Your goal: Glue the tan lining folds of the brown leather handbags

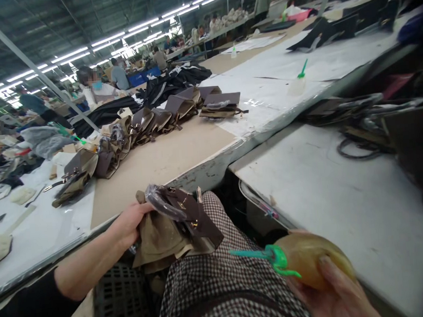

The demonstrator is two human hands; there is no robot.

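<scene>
Closest, the right hand (340,300) curls its fingers round a yellowish bottle (315,262) with a green nozzle, beside the white bench's (346,201) near edge. Further left, the left hand (128,223) grips a brown bag (176,225), partly plastic-wrapped, on the checked lap (221,284) below the table's (167,157) near edge. Similar bags (139,125) line the table under strip lights.
</scene>
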